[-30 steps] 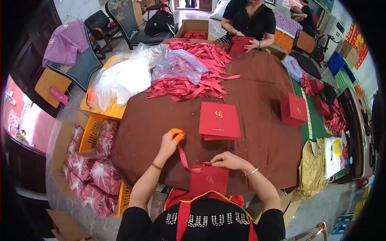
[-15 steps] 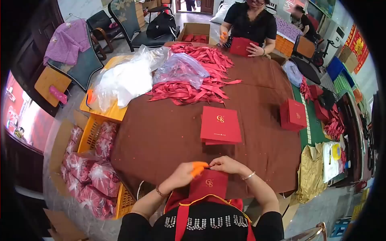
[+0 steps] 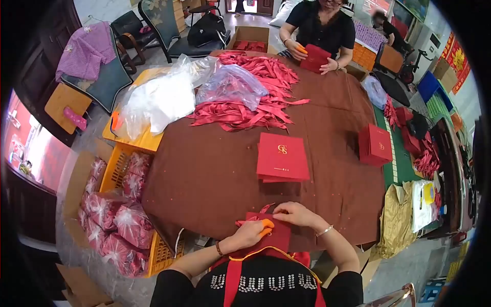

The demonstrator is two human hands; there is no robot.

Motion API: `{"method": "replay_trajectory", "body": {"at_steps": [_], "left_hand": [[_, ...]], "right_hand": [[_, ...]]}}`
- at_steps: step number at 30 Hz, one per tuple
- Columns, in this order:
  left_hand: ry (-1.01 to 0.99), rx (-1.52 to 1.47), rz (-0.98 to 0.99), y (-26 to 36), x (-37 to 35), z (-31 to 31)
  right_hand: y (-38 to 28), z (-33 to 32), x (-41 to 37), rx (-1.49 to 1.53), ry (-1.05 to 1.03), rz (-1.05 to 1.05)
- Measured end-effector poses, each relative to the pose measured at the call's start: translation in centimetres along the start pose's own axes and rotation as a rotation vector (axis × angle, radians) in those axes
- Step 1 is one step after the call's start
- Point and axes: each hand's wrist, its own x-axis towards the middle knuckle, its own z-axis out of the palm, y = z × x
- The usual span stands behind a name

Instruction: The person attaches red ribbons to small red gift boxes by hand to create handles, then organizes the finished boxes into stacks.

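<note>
A flat red gift bag (image 3: 280,236) with a gold logo lies against my body at the table's near edge. My left hand (image 3: 246,235), with orange covers on its fingers, is closed over the bag's left half. Red ribbon (image 3: 239,223) sticks out beside its knuckles, and more of it curls above the bag's top edge. My right hand (image 3: 294,214) pinches the bag's upper right edge, fingertips close to that ribbon. Farther up the table lies a stack of matching red bags (image 3: 282,156).
A heap of red ribbons (image 3: 255,112) and clear plastic bags (image 3: 169,97) cover the table's far left. Another red stack (image 3: 375,145) stands at right. Across the table, a person (image 3: 319,30) handles a red piece. A yellow crate (image 3: 115,169) with bagged red goods stands at left.
My left hand has moved down from the top edge onto the bag's front, and red ribbon now shows there. My right hand has shifted slightly right. The person opposite has tilted their red piece.
</note>
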Motion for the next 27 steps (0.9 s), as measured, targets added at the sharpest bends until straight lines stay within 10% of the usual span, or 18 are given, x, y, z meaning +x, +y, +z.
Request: {"method": "replay_trajectory", "body": {"at_steps": [15,27], "left_hand": [[0.39,-0.049,0.003,1.4,-0.7,-3.5],[0.196,0.082,-0.069,0.5,-0.1,-2.5]], "right_hand": [[-1.7,0.5,-2.3,0.041,0.002,-0.001],[-1.5,1.8,-3.9,0.064,0.123,0.11]]}}
